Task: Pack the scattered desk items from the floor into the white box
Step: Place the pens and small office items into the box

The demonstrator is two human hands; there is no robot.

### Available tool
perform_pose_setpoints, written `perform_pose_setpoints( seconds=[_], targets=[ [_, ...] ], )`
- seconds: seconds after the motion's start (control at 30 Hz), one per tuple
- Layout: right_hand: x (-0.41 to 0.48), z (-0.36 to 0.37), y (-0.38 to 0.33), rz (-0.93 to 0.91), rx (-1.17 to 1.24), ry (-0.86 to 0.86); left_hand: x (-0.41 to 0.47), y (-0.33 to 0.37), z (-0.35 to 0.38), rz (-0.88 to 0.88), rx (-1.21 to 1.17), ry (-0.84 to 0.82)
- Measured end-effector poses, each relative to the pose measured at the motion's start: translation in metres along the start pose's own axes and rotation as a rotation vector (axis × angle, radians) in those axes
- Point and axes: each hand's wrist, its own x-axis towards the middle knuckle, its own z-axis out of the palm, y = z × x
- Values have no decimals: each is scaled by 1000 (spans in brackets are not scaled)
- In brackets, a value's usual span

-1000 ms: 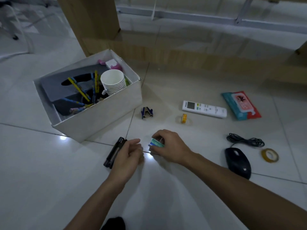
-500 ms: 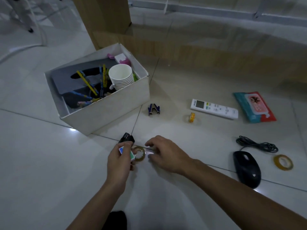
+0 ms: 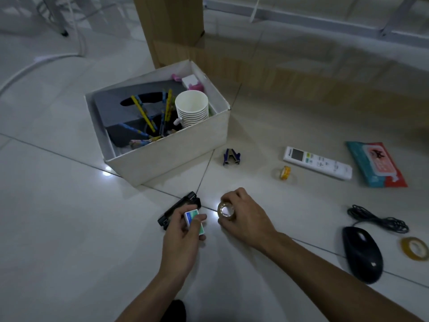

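The white box point(image 3: 176, 154) stands on the floor at left centre, holding a grey organiser, pencils and a stack of paper cups point(image 3: 192, 109). In front of it, my left hand point(image 3: 183, 231) grips a small green-and-white staples box point(image 3: 191, 216), just above a black stapler point(image 3: 176, 208) lying on the tiles. Beside it, my right hand point(image 3: 243, 217) curls round a clear tape roll point(image 3: 225, 210). Scattered on the floor are a blue staple remover point(image 3: 231, 156), a small yellow tape roll point(image 3: 284, 172), a white remote point(image 3: 318, 162), a wet-wipes pack point(image 3: 376, 163), a black mouse point(image 3: 362, 252) with its cable point(image 3: 378, 219), and a yellow tape ring point(image 3: 415, 248).
A wooden desk leg point(image 3: 171, 29) rises right behind the box, with a wooden panel point(image 3: 301, 73) running to the right. A chair base and a white cable point(image 3: 58, 54) lie at the far left. Glossy tiles spread to the left of my arms.
The small staples box passed from my right hand to my left hand. My right hand then closed round the clear tape roll that lay beneath it. The view shifted closer.
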Motion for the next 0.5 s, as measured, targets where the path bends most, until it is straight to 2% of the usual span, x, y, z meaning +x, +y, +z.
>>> perform_pose_setpoints(
  seconds=[0.17,0.3,0.4,0.5],
  targets=[
    [-4,-7,4,60,-59,5,2,5,11,-7,53,-143],
    [-6,-4,2,82,-150,-13,10,16,10,-93,105,-274],
    [-4,-7,-3,63,-230,-52,17,37,-3,-69,57,-241],
    [-1,-10,-10,26,-304,-100,28,74,-32,75,4,-118]
  ],
)
